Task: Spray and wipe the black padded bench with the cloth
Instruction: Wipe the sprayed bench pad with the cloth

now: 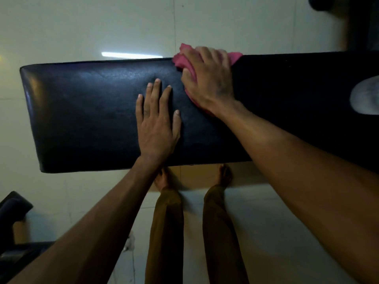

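Your two bare forearms reach from the near side over the black padded bench (92, 111). Your left hand (158, 121) lies flat near the middle of the bench, fingers spread, gripping nothing; I judge it steadies you. Farther, at the far edge, your right hand (209, 78) presses the crumpled pink cloth (184, 56) down, fingers curled over it, probably for wiping.

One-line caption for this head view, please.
Right hand presses a pink cloth along the black padded bench's far edge; left hand rests flat.
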